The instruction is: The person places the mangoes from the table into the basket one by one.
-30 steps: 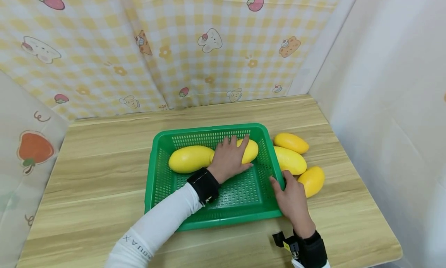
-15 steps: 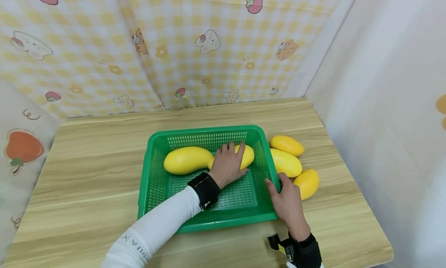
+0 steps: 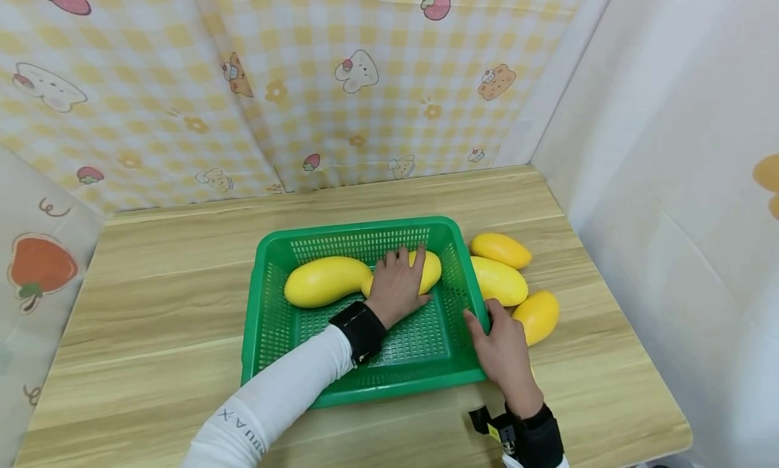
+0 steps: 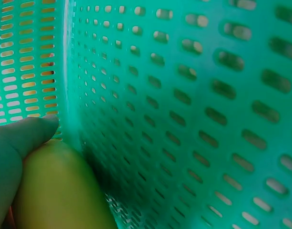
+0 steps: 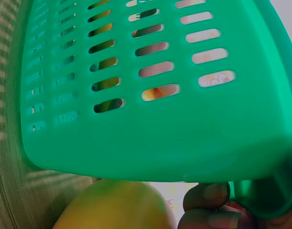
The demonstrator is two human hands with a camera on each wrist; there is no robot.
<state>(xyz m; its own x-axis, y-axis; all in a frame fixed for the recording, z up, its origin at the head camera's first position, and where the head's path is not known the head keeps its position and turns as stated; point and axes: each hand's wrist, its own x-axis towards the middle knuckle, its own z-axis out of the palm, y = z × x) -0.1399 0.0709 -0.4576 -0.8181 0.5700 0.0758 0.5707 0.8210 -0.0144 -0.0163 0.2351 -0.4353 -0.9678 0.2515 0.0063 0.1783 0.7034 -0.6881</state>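
Note:
In the head view a green plastic basket (image 3: pixel 398 387) with slotted walls stands on the table. My left hand (image 3: pixel 395 289) reaches into it, fingers draped over a smooth yellow mango (image 3: pixel 431 272) near the far wall and partly hiding it. In the left wrist view a fingertip lies against this mango (image 4: pixel 60 191) beside the slotted wall. Left of it lies a larger yellow oblong fruit (image 3: pixel 326 282). My right hand (image 3: pixel 505 349) grips the basket's right rim, thumb inside; in the right wrist view its fingers (image 5: pixel 210 195) curl under the rim.
Outside the basket's right wall lie three yellow fruits: one at the back (image 3: pixel 502 249), a middle one (image 3: pixel 502 282) against the wall, and a front one (image 3: pixel 538 316) beside my right hand. A checked cloth (image 3: pixel 316 116) hangs behind the wooden table (image 3: pixel 164 306).
Both hands keep their places on the mango and the rim. The whole scene shifts slightly left in the head view, as the camera moves a little.

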